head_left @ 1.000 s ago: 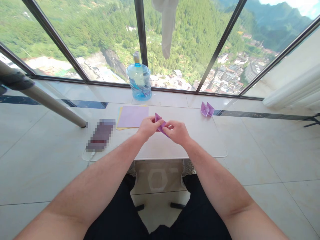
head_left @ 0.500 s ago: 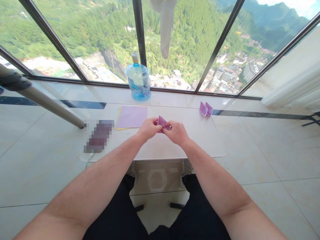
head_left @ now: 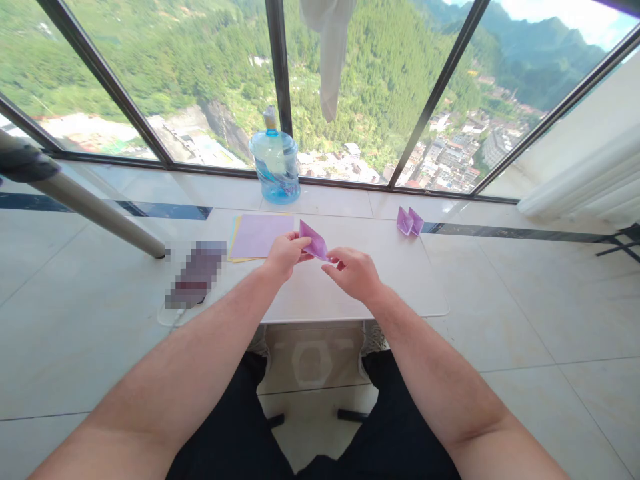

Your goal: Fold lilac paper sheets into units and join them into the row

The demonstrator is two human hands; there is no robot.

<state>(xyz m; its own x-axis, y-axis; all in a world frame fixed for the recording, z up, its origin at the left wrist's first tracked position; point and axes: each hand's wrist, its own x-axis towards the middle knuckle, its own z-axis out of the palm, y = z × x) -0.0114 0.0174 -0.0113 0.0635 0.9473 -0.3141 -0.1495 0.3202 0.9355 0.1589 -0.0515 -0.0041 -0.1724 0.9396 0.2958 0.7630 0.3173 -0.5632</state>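
Observation:
A folded purple origami paper (head_left: 313, 241) is held above the low white table, its pointed end up and to the left. My left hand (head_left: 287, 253) is closed on its left side, thumb on the near face and fingers behind. At the paper's lower right corner, my right hand (head_left: 354, 270) has its fingertips touching or very near the tip, with thumb and index finger apart. Two folded purple paper pieces (head_left: 410, 221) stand side by side at the table's back right. Left of my hands lies a stack of coloured sheets (head_left: 263, 235), purple on top.
A blurred-out, phone-like device (head_left: 197, 273) with a white cable lies at the left of the white table (head_left: 400, 287). A blue water jug (head_left: 275, 167) stands behind it by the window. A grey pole (head_left: 110, 210) slants in from the left.
My left hand has shifted slightly left with the folded paper, which now shows more of its face. My right hand's thumb has come away from the paper, its fingers staying by the corner.

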